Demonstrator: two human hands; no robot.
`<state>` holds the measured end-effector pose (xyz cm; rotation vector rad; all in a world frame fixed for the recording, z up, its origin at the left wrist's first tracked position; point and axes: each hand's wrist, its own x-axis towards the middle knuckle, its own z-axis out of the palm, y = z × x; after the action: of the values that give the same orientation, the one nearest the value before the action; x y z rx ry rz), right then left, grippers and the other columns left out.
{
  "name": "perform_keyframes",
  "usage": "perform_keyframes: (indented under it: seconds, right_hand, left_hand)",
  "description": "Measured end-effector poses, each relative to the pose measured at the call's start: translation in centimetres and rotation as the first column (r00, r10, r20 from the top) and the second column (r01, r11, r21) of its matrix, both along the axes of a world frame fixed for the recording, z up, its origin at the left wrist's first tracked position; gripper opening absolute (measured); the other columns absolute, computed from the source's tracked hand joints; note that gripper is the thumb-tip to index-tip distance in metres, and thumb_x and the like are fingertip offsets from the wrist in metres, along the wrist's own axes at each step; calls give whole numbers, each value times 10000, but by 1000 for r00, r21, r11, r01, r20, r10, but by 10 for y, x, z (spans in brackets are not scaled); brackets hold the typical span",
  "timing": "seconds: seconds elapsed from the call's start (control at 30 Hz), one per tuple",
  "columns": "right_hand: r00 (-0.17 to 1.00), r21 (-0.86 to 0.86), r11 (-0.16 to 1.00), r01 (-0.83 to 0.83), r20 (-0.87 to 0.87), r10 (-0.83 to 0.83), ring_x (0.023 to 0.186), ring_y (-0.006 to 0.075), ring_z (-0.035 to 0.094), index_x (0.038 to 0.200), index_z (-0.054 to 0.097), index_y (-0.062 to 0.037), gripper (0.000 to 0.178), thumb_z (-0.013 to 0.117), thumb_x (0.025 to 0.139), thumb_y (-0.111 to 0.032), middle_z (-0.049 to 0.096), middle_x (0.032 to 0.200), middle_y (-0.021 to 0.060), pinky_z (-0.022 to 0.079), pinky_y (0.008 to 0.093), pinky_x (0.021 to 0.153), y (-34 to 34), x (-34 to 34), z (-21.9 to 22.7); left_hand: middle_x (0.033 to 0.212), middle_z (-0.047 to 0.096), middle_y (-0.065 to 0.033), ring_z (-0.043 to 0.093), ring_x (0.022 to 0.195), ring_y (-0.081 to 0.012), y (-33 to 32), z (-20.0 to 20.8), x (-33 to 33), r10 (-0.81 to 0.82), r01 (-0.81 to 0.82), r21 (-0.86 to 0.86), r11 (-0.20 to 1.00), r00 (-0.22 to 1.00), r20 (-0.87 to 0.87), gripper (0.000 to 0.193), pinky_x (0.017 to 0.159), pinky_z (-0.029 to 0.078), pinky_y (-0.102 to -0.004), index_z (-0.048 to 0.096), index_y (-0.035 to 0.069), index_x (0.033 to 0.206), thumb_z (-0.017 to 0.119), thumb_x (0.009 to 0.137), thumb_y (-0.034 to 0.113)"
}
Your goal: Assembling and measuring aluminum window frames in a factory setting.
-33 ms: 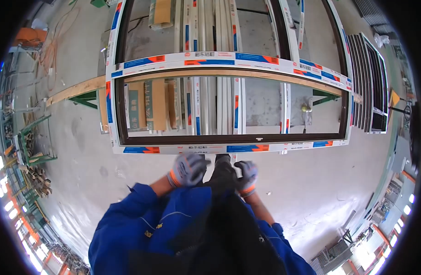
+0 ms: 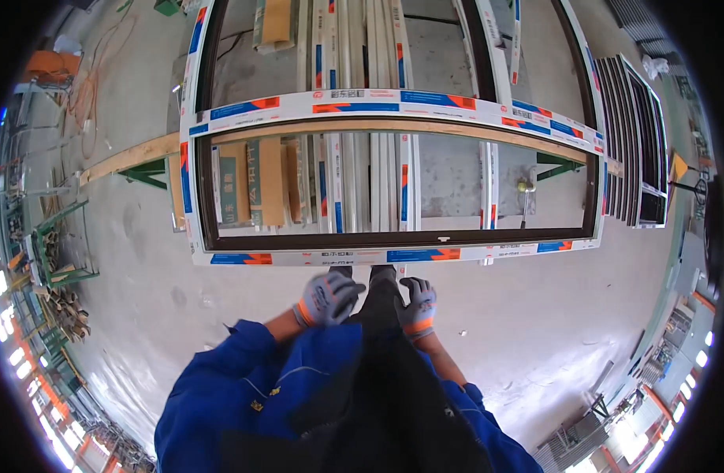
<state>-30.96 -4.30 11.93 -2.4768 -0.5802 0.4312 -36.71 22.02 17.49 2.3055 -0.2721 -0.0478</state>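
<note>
My left hand [image 2: 328, 299], in a grey glove with an orange cuff, hangs over my dark trouser leg. Its fingers are loosely bent and apart, and nothing shows in them. My right hand [image 2: 417, 306], gloved alike, is held a little to the right with thumb and forefinger spread; it too looks bare of any object. Just beyond both hands lies a large dark window frame [image 2: 393, 238], its outer faces covered in white protective film with blue and orange marks. A crossbar [image 2: 354, 101] divides it. Neither hand touches the frame.
A wooden beam [image 2: 133, 156] on a green metal stand [image 2: 149, 172] runs under the frame. Below it lie long wrapped profiles [image 2: 370, 181] and brown cardboard [image 2: 273, 181]. Dark frames [image 2: 642, 142] stand stacked at right. Offcuts fill a green rack [image 2: 62, 276] at left.
My left hand has lowered slightly and its fingers have loosened. My right hand has shifted a little left, its thumb and forefinger showing more plainly. The window frame keeps its place.
</note>
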Motion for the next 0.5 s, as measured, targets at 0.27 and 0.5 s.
perform_keyframes:
  seconds: [0.27, 0.5]
  right_hand:
    - [711, -285, 920, 269, -585, -390, 1190, 373, 521, 1198, 580, -47, 475, 573, 887, -406, 582, 1265, 197, 439, 453, 972, -5, 0, -186]
    - [832, -144, 921, 363, -396, -390, 1063, 415, 591, 1111, 629, -43, 402, 559, 883, -367, 658, 1105, 224, 478, 478, 898, -5, -11, -162]
  left_hand:
    - [1155, 583, -160, 548, 1058, -342, -49, -179, 0, 429, -608, -227, 761, 734, -526, 535, 939, 448, -424, 459, 45, 1315, 636, 863, 269]
    - [1270, 446, -190, 461, 1144, -389, -49, -174, 56, 815, -639, 520, 567, 527, -241, 627, 925, 430, -451, 452, 112, 1331, 682, 764, 249]
